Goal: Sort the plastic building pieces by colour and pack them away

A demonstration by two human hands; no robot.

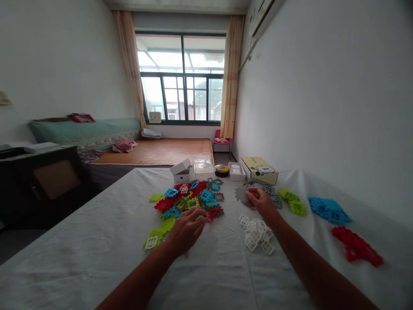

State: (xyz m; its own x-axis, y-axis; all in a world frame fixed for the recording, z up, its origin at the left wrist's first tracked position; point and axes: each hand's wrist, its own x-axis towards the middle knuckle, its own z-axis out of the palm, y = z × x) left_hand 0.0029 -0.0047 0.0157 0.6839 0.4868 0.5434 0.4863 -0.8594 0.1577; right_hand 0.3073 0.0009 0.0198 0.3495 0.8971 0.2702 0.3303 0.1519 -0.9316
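My right hand (259, 201) is closed in a pinch at a grey toothed plastic building piece (239, 194), beside a pile of grey pieces (272, 197). My left hand (189, 228) has its fingers curled at the near edge of a mixed heap of red, blue, green and grey toothed pieces (167, 203). Whatever its fingers hold is too blurred to make out. A red piece (214, 213) lies just beyond those fingertips. White window-like pieces (256, 234) form a pile below my right hand. Left of my left hand, a white piece (151, 242) rests on green ones (167, 224).
Green (293, 202), blue (329, 210) and red pieces (356, 246) lie in separate groups to the right. Along the table's far edge stand a white box (181, 176), a clear container (203, 166), a round tin (222, 171), another white box (237, 176) and a yellow box (260, 170).
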